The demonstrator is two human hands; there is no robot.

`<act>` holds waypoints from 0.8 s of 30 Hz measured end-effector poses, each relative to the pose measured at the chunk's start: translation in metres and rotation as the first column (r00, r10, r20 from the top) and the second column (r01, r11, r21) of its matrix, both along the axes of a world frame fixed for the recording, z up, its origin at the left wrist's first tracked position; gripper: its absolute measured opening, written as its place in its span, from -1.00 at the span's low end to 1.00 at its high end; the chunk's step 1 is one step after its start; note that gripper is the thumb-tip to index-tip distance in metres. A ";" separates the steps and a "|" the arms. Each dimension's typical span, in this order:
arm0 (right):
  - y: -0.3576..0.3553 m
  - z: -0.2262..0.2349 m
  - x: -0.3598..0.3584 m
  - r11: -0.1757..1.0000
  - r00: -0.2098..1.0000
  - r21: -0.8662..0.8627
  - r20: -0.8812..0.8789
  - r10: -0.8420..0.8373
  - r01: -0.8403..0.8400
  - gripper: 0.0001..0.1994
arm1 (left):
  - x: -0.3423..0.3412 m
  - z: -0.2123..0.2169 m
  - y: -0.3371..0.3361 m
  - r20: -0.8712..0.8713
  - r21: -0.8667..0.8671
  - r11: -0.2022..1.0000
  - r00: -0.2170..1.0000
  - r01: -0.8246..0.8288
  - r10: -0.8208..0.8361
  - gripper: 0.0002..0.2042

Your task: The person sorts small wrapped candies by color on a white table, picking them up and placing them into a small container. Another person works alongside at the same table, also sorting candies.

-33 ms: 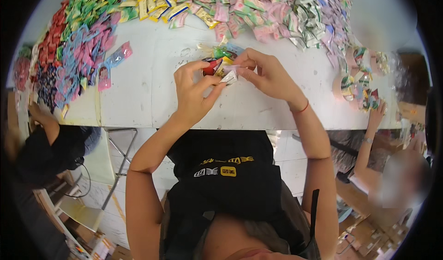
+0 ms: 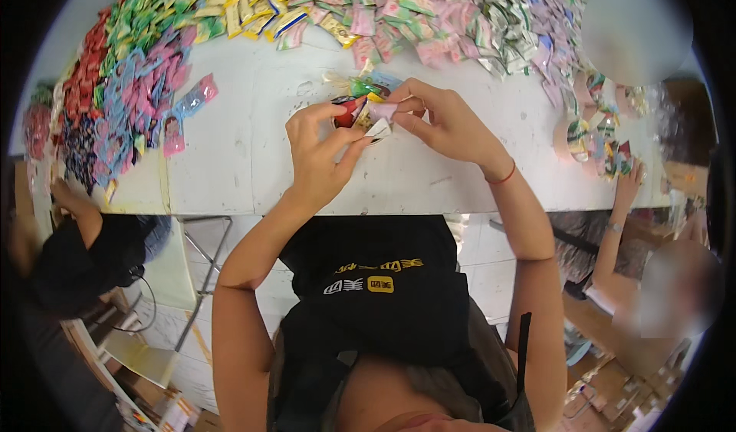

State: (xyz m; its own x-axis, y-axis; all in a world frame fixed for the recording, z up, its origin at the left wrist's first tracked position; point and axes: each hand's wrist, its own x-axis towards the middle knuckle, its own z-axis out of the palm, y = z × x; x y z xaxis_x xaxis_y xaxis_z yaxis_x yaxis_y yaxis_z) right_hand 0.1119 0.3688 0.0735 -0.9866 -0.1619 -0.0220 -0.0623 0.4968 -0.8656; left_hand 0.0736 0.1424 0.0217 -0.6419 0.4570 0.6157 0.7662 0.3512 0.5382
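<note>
In front of me on the white table (image 2: 230,160), my hands meet at a small cluster of mixed candy packets. My left hand (image 2: 318,144) curves round its near left side, thumb and finger pinched at a silver-white packet (image 2: 379,130). My right hand (image 2: 445,121) has thumb and fingers closed on a lilac packet (image 2: 382,111) at the cluster's right side. A red packet (image 2: 346,114) sits under my left fingers. Behind it are a green packet (image 2: 362,87) and a light blue one (image 2: 388,82). What holds the cluster underneath is mostly hidden by my hands.
Heaps of small packets arc along the far side: red (image 2: 88,56), green (image 2: 146,10), yellow (image 2: 257,3), pink (image 2: 414,6), silver-green (image 2: 506,33). Blue-pink packets (image 2: 126,102) lie left. Filled pale pink cups (image 2: 575,141) stand right, near a co-worker's hand (image 2: 629,183). Another person's arm (image 2: 80,206) is left.
My right hand has shifted slightly, and the lilac packet now shows more broadly at its fingertips. The silver-white packet has tilted at my left fingertips.
</note>
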 end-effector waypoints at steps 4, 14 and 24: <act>-0.002 0.002 0.009 0.975 0.981 0.215 -0.169 0.097 -0.060 -0.69 | -0.008 0.010 -0.002 -0.045 -0.055 0.994 0.994 0.099 -0.101 -0.90; -0.006 -0.013 -0.011 0.893 0.954 0.440 -0.220 0.204 -0.090 -0.85 | -0.028 0.055 0.004 -0.076 -0.508 0.818 0.932 0.271 -0.355 -0.92; -0.016 -0.005 -0.030 0.756 0.802 0.648 -0.401 0.443 -0.094 -0.91 | -0.022 0.044 0.005 0.043 -0.380 0.891 0.967 0.250 -0.253 -0.86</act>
State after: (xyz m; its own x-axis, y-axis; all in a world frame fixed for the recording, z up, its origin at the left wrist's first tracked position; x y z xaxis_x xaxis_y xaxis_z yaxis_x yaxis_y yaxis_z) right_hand 0.0820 0.3525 0.0681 -0.7887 -0.5492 0.2764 -0.6075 0.7651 -0.2134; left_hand 0.0512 0.1473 0.0661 -0.4706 0.8021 0.3676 0.8595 0.3224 0.3967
